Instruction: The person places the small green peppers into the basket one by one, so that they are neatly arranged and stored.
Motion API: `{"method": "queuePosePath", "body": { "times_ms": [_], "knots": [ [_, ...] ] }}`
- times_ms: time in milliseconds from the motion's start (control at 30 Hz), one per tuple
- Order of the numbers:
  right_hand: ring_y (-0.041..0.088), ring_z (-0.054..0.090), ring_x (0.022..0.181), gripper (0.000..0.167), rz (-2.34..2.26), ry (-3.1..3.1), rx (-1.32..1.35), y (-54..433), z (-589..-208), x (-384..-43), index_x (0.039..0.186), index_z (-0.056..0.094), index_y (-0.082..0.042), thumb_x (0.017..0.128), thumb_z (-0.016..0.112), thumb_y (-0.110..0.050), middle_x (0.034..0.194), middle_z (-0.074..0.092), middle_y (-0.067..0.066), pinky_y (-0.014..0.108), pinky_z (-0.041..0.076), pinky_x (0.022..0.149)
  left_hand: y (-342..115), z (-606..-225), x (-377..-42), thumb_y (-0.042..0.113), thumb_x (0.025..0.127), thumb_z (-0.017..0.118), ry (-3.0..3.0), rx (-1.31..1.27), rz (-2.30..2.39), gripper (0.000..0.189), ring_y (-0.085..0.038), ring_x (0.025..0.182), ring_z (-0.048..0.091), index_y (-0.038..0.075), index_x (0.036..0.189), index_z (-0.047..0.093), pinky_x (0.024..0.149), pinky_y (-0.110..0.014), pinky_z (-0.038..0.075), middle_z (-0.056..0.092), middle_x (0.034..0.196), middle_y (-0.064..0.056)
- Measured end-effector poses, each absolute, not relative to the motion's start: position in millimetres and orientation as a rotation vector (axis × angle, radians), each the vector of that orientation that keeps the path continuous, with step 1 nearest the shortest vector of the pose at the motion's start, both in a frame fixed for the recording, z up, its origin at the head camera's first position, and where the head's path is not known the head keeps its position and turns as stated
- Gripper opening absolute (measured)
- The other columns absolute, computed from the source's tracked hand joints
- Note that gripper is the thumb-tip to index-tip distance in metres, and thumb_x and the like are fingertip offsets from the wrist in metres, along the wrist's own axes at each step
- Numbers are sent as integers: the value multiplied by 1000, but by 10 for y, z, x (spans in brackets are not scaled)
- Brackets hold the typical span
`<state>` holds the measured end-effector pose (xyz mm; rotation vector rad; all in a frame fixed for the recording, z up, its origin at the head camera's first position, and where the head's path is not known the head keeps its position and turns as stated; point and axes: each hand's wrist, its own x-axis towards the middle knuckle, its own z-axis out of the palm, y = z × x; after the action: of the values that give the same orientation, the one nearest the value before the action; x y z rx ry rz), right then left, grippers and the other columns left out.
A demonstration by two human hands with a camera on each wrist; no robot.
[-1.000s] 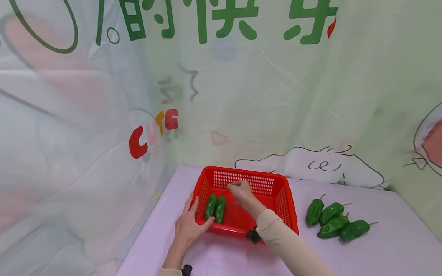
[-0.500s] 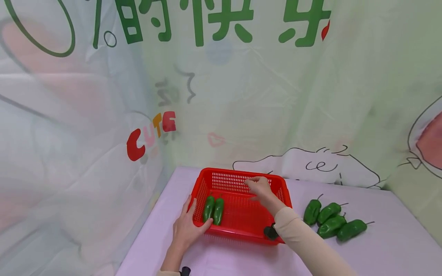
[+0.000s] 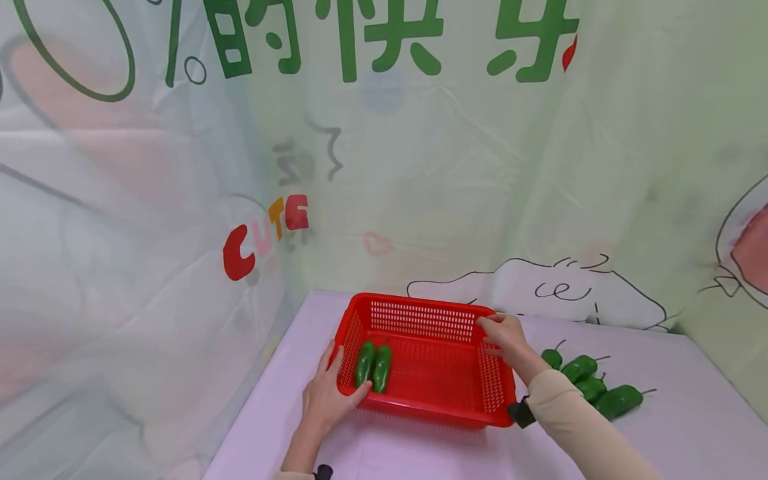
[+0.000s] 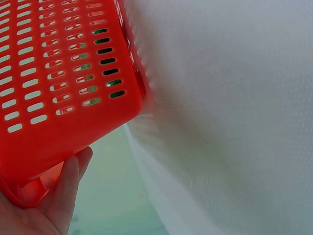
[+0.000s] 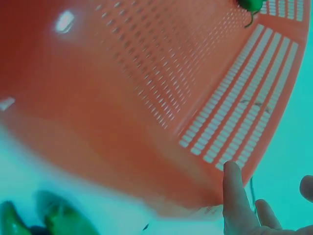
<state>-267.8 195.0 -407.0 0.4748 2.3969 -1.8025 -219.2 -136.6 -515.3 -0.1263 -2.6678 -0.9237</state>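
Observation:
A red plastic basket (image 3: 432, 412) with slotted walls stands on the table. Two green peppers (image 3: 381, 370) lie side by side at its left end, stems toward the back. My left hand (image 3: 324, 393) grips the basket's front-left corner, thumb at the front rim and fingers along the left side. In the left wrist view, fingers (image 4: 68, 188) show against the rim's outside. My right hand (image 3: 509, 339) hovers at the basket's right wall, holding nothing. Its fingers look loosely extended in the right wrist view; whether they touch the rim I cannot tell.
Several more green peppers (image 3: 618, 402) lie in a group on the pale table (image 3: 678, 433) right of the basket, partly hidden by the right forearm. A printed cloth backdrop (image 3: 456, 200) rises behind the table and along its left side.
My right hand has moved rightward, from above the middle of the basket to its right wall. My left hand stays at the corner, and the two peppers inside keep their places.

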Motion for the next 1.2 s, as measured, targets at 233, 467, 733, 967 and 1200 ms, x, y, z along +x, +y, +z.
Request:
{"method": "queuePosePath", "body": {
  "times_ms": [233,467,733,967,1200],
  "knots": [
    [47,52,122,56,-1818,2414,487,2159,-4070,-2650,143,28,16,102,43,-19,139,40,37,46,53,88,-1370,-5158,-2199,54,76,74,-2663,-112,-919,93,-28,113,57,8,150,42,83,-50,53,30,159,-7],
    [50,48,125,56,-1835,2431,452,2400,-4078,-2620,142,30,17,102,42,-21,140,39,38,47,52,90,-1395,-5135,-2201,54,76,74,-2660,-119,-922,93,-29,117,56,8,150,42,83,-51,52,30,158,-7],
    [50,30,138,65,-1965,2261,615,2817,-4144,-2578,147,21,17,100,42,-23,150,20,41,51,42,103,-1422,-5099,-2202,55,75,74,-2666,-118,-910,95,-30,116,57,8,150,41,85,-53,53,30,158,-8],
    [50,22,141,74,-2030,2191,744,3257,-4282,-2449,148,9,19,96,46,-19,152,11,42,39,56,86,-1443,-5079,-2184,59,75,72,-2675,-119,-889,95,-29,115,58,8,150,41,83,-50,54,29,159,-6],
    [52,33,130,71,-1873,2370,808,3559,-4428,-2323,144,19,22,97,48,-23,146,22,41,34,59,75,-1462,-5067,-2169,59,75,71,-2681,-117,-887,96,-28,111,60,8,150,41,82,-48,54,29,159,-6]
  ]
}}
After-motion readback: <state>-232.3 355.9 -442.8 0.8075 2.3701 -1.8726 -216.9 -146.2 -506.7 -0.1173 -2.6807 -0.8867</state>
